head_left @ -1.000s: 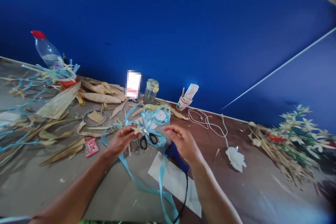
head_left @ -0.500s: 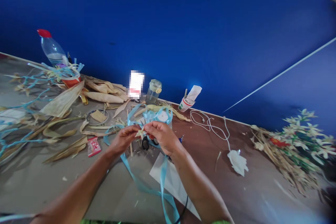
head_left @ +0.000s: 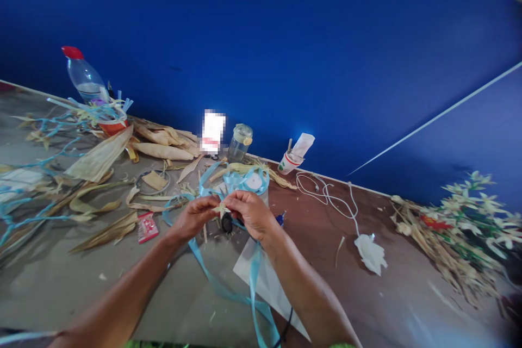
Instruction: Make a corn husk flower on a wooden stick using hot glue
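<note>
A small pale flower (head_left: 221,209), seemingly made of dried husk, is pinched between both my hands above the table. My left hand (head_left: 197,213) grips it from the left with closed fingertips. From the right, my right hand (head_left: 249,211) closes thumb and fingers on it; the exact hold is partly hidden. Just below the flower lies a black round object (head_left: 227,223), perhaps a scissors handle. Behind my hands sits a roll of light blue ribbon (head_left: 253,180), and a long ribbon strip (head_left: 222,285) trails toward the front edge.
Dried husks (head_left: 163,149) and blue-wrapped stems (head_left: 36,217) spread over the left side. A jar (head_left: 240,142), a paper cup (head_left: 290,163) and a bottle (head_left: 85,77) stand along the blue wall. A white cable (head_left: 326,193) and finished-looking white flowers (head_left: 468,206) lie right. A red packet (head_left: 147,227) is left of my hands.
Both hands stay together at the flower, with slight finger movement; the flower now shows a little further right. The whole view has shifted slightly.
</note>
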### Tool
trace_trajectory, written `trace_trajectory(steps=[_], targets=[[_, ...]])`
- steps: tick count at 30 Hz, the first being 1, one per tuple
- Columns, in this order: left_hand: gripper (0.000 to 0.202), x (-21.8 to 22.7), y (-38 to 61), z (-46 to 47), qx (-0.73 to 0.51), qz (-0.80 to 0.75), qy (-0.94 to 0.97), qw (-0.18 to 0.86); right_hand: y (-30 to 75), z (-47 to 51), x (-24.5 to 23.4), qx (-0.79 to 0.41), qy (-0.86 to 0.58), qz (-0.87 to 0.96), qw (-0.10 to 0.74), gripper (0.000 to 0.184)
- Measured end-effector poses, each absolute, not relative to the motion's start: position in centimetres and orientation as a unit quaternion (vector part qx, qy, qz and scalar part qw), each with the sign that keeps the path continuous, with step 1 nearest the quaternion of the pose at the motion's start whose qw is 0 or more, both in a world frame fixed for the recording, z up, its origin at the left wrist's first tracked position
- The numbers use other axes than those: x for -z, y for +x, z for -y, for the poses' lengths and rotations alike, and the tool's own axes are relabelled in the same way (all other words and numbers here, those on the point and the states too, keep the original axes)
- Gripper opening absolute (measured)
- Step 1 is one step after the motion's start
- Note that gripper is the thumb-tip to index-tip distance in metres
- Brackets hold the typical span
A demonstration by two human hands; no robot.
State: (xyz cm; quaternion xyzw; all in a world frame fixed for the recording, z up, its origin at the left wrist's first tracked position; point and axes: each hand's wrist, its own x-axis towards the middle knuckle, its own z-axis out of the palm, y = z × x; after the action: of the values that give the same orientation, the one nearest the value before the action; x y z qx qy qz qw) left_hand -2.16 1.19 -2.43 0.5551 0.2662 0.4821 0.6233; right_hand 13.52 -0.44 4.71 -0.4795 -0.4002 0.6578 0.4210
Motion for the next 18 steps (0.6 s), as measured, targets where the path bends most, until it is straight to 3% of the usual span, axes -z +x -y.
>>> trace_trajectory(steps=[10,18], targets=[[0.017,2.0,-1.8,-1.3,-0.535,-0.310,0.537,0.574,14.1,1.6,-5.1,-0.679,-0.452,0.362,0.450,0.035],[0.018,1.5,-1.6,-1.1,-0.539,-0.319,0.512,0.588,13.8,2.2,-4.7,-0.632,-0.482,0.391,0.464,0.026]])
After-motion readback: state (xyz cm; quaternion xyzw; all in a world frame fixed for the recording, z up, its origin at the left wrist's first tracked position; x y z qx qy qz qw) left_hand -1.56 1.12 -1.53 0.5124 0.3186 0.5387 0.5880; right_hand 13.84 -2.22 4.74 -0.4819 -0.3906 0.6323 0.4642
